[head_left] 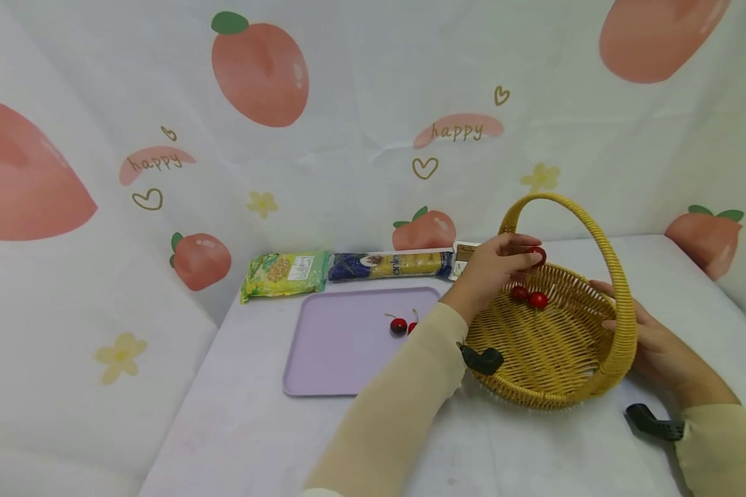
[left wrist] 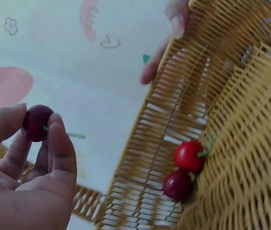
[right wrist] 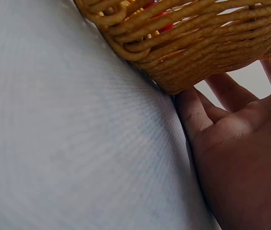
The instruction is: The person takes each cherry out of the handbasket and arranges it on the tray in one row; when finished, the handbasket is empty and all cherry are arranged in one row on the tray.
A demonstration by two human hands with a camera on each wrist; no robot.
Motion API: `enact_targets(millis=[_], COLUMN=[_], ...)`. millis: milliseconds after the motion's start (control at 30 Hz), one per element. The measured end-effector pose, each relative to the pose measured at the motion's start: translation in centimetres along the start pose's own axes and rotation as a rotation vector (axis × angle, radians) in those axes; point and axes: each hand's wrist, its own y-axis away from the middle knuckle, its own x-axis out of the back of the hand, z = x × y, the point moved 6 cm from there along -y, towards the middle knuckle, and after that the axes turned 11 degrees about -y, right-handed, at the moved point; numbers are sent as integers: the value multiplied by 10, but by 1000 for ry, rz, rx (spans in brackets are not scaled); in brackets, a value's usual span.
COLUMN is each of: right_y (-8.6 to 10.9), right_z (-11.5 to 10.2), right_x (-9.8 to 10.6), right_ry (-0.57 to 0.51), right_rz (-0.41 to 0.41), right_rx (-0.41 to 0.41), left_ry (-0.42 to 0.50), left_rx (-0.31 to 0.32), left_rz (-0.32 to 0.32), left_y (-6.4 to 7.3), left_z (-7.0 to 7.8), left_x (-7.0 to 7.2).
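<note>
My left hand (head_left: 490,268) pinches a dark red cherry (left wrist: 37,123) between thumb and fingers, over the far side of the yellow wicker basket (head_left: 522,355). A green stem sticks out from the cherry. Inside the basket, a bright red cherry (left wrist: 189,155) and a darker cherry (left wrist: 177,185) lie side by side near the wall. At the basket's right side, my right hand (head_left: 659,345) grips the rim by the handle, with fingertips showing over the edge. Its palm (right wrist: 250,158) is beside the woven outer wall in the right wrist view.
Left of the basket is a lilac tray (head_left: 329,345) with two stemmed cherries (head_left: 398,326), one partly covered by my left sleeve. Along the back lie a green-yellow food packet (head_left: 286,274), a long blue-and-gold packet (head_left: 388,266) and a partly hidden white-and-brown pack (head_left: 464,255). The basket handle (head_left: 603,241) arches high.
</note>
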Motion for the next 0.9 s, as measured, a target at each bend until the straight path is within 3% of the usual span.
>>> enact_targets(millis=[233,400,600,900], right_y=[0,1,1,-2], right_z=[-2,-3,-4,-5], right_x=[1,1,2,-1], right_ry=[-5,-14,-27,-18], right_rz=[-4,-9,-10,-9], right_rx=[13,20,25,15], left_ry=[113,143,46,-38], left_rx=[-44,-52,-74,-112], left_rz=[-93,-103,-42,62], left_y=[15,28,44,76], left_z=[11,15,18,13], left_x=[15,26,51,105])
